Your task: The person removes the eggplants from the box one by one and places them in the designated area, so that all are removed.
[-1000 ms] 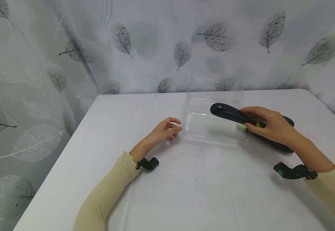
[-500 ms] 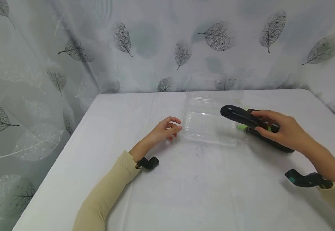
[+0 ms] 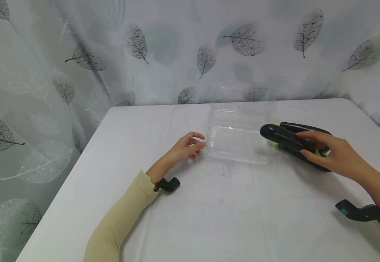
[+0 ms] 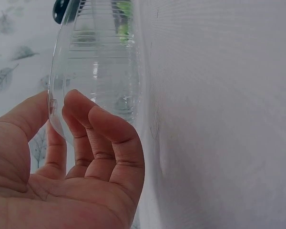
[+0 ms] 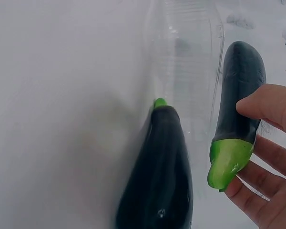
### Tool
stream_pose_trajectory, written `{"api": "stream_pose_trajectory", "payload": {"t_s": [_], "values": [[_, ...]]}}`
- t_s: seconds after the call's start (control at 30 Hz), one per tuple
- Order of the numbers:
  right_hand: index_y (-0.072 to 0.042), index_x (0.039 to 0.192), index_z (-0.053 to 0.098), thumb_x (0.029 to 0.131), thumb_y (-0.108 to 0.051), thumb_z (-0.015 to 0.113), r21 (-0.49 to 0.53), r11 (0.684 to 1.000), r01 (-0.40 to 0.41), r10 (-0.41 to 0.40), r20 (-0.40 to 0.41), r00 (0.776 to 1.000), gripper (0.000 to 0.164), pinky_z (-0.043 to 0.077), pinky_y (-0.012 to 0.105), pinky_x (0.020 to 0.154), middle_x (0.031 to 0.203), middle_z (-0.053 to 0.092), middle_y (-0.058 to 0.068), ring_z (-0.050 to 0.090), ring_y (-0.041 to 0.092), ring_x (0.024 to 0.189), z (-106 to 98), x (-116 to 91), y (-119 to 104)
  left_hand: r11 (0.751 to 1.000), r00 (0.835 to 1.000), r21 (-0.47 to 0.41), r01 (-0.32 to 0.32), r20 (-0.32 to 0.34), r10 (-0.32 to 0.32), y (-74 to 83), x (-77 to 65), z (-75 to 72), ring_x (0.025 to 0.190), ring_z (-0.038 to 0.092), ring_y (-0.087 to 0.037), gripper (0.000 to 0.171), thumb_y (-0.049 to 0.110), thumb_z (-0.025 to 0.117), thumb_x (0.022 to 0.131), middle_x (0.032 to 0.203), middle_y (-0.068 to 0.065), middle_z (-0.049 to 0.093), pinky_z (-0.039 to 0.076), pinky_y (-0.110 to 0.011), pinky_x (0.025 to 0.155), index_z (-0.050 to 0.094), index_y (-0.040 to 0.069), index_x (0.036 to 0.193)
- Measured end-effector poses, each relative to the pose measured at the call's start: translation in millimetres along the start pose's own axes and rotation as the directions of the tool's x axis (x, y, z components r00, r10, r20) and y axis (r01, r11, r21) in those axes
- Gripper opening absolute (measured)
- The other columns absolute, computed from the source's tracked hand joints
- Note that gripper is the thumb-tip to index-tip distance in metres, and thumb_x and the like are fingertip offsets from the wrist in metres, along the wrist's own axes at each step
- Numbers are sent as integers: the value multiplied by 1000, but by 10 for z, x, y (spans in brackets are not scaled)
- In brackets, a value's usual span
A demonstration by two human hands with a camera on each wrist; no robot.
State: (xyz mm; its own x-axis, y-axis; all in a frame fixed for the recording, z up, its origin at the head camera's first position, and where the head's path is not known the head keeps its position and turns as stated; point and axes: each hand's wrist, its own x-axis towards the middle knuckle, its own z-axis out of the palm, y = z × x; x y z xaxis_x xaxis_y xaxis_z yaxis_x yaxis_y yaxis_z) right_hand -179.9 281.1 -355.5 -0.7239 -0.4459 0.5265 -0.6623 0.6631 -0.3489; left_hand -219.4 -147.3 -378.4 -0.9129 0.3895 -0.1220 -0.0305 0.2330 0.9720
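Note:
In the head view my right hand [image 3: 334,151] holds a dark eggplant [image 3: 280,136] by its stem end, the blunt end pointing left. Its green cap [image 5: 231,155] shows in the right wrist view. A second eggplant [image 5: 157,176] lies below it on the table, with its small green stem toward the container. Another eggplant [image 3: 304,127] shows behind the held one, partly hidden. My left hand [image 3: 188,145] rests with loosely bent fingers at the left edge of a clear plastic container [image 3: 216,156]; the thumb [image 4: 31,112] meets its rim.
The container's clear lid [image 3: 232,92] stands raised at the back. A white cloth covers the table [image 3: 209,218]. Behind and to the left hangs a curtain [image 3: 167,47] with leaf prints. Each wrist carries a dark camera mount [image 3: 168,185].
My right hand has moved right and slightly down, carrying the eggplant away from above the container toward the other eggplants. The left hand stays where it was.

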Motion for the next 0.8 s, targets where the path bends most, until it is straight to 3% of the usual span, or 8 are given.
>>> {"api": "stream_pose_trajectory", "payload": {"t_s": [0.17, 0.43, 0.8], "values": [[-5, 121, 62, 70, 7, 81, -22, 1000, -15, 15, -7, 1000, 55, 41, 5, 70, 114, 45, -35, 50, -12, 82, -25, -96, 16, 1000, 1000, -9, 4, -3, -4, -5, 2, -2, 75, 55, -18, 38, 20, 60, 98, 102, -14, 60, 46, -27, 63, 48, 5, 131], [-3, 120, 64, 63, 13, 80, -24, 999, -40, 39, -36, 999, 61, 40, 5, 69, 114, 47, -36, 48, -19, 86, -85, -222, 33, 1000, 1000, -6, 1, 3, -1, -11, 25, 6, 76, 55, -20, 41, 22, 61, 98, 104, -15, 60, 46, -27, 64, 47, 4, 133], [-3, 120, 64, 63, 15, 80, -17, 997, -79, 78, -42, 996, 62, 40, 3, 70, 116, 48, -37, 47, -19, 89, -97, -389, 36, 1000, 1000, -3, 19, -12, -19, 8, 0, 21, 76, 55, -19, 33, 22, 62, 98, 102, -14, 60, 46, -27, 63, 51, 10, 127]]}}
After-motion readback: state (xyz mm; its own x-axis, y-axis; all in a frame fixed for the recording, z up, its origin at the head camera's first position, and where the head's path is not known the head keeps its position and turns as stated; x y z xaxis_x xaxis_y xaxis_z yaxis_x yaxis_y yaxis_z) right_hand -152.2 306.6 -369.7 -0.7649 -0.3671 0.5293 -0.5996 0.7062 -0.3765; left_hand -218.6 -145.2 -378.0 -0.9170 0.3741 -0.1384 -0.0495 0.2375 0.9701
